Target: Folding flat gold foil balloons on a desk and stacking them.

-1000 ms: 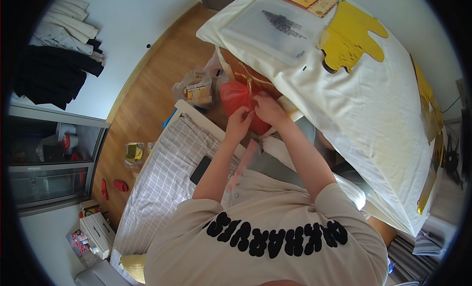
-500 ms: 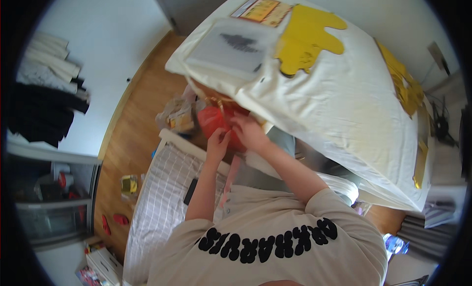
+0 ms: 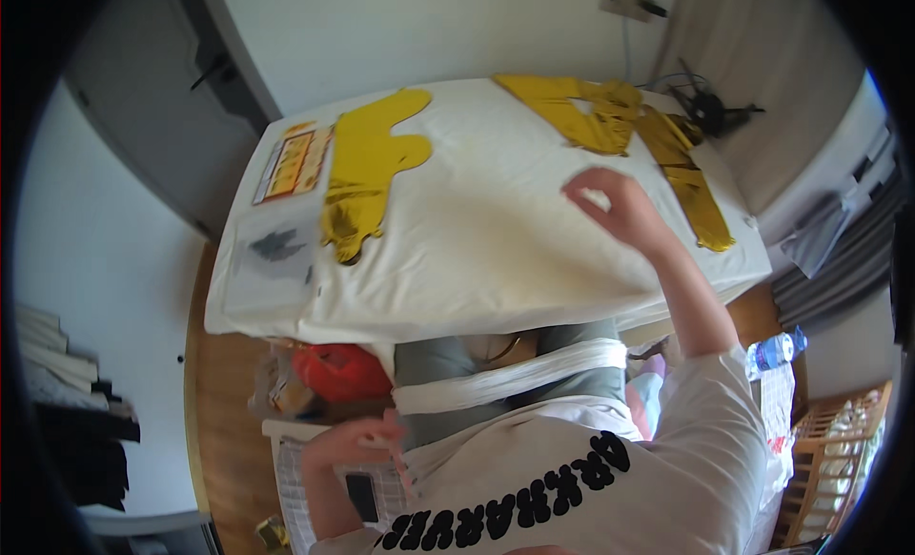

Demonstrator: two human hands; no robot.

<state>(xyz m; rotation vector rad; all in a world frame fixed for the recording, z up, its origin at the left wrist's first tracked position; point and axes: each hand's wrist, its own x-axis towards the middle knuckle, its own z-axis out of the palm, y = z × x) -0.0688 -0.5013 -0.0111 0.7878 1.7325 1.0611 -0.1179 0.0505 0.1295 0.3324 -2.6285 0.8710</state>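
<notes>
Over the right half of the white-covered table, my right hand (image 3: 615,210) is raised with thumb and forefinger curled together in a pinch. Whatever might be between the tips is too small to make out. My left hand (image 3: 360,442), smeared by motion, hangs low by my lap, near a red plastic bag (image 3: 341,372) under the table edge. Flat gold foil balloons lie on the table: one mitten-like balloon (image 3: 367,159) at left, an angular foil balloon (image 3: 581,116) at the far edge and a long strip-like foil balloon (image 3: 681,178) at right.
At the table's left lie a printed orange card (image 3: 294,164) and a translucent plastic sheet (image 3: 272,255) with a dark patch. A phone (image 3: 362,498) rests on checked bedding beside me. Black cables (image 3: 705,102) sit at the far right; a plastic bottle (image 3: 777,353) stands right of me.
Both hands have come away from the red bag. My right hand has moved up over the table; my left has drawn back toward my lap. The view has turned to the right.
</notes>
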